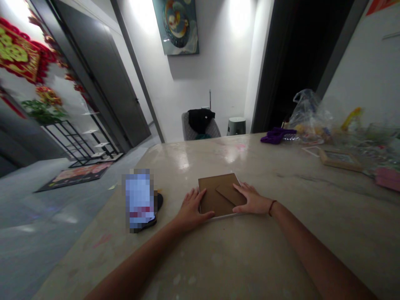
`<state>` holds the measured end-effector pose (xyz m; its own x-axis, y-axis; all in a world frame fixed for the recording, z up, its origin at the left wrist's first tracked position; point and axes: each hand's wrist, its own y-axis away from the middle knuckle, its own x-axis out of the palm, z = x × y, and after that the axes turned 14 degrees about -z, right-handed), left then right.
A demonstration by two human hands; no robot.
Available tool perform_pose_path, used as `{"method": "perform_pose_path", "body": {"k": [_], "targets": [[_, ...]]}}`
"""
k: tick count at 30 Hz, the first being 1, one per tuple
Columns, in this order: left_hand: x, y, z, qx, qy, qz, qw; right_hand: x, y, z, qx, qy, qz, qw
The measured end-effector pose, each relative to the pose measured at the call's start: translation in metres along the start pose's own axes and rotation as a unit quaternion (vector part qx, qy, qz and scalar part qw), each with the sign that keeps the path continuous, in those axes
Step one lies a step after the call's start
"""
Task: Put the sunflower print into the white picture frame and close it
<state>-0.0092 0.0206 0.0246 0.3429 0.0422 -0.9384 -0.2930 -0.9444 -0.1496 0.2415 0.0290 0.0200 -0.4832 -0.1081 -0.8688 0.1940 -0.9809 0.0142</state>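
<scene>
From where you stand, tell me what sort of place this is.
Probably a room in a home: a stone-topped table, a painting on the wall, and a patterned floor mat.

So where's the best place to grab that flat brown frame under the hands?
Probably by its left and right edges, coming in from both sides, where the left hand and right hand rest. The brown-backed picture frame lies flat on the marble-look tabletop, so lift one edge first, then slide fingers underneath.
</scene>
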Motion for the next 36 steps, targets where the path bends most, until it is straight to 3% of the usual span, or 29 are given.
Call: {"method": "perform_pose_path", "body": {"k": [6,13,19,23,26,31,36], "targets": [[0.002,0.002,0.003,0.017,0.004,-0.003,1.000,0.007,0.000,0.006,0.000,0.027,-0.022,0.999],[0.005,0.005,0.000,0.000,0.015,-0.063,0.998,0.009,0.003,0.015,0.036,0.036,-0.058,0.997],[-0.009,0.005,0.012,0.071,0.044,0.029,0.996,-0.004,0.012,0.013,0.008,-0.016,-0.003,1.000],[-0.011,0.004,0.015,0.077,0.033,0.043,0.996,-0.007,0.016,0.017,-0.011,0.053,-0.037,0.998],[-0.005,0.002,0.012,0.064,0.021,0.009,0.998,-0.002,0.014,0.020,-0.020,0.081,-0.089,0.993],[0.007,-0.002,0.006,0.013,-0.017,-0.102,0.995,0.014,0.003,0.015,-0.053,0.107,-0.198,0.973],[0.005,-0.009,0.007,0.011,-0.044,-0.145,0.988,0.032,-0.007,0.012,-0.052,0.114,-0.260,0.958]]}}
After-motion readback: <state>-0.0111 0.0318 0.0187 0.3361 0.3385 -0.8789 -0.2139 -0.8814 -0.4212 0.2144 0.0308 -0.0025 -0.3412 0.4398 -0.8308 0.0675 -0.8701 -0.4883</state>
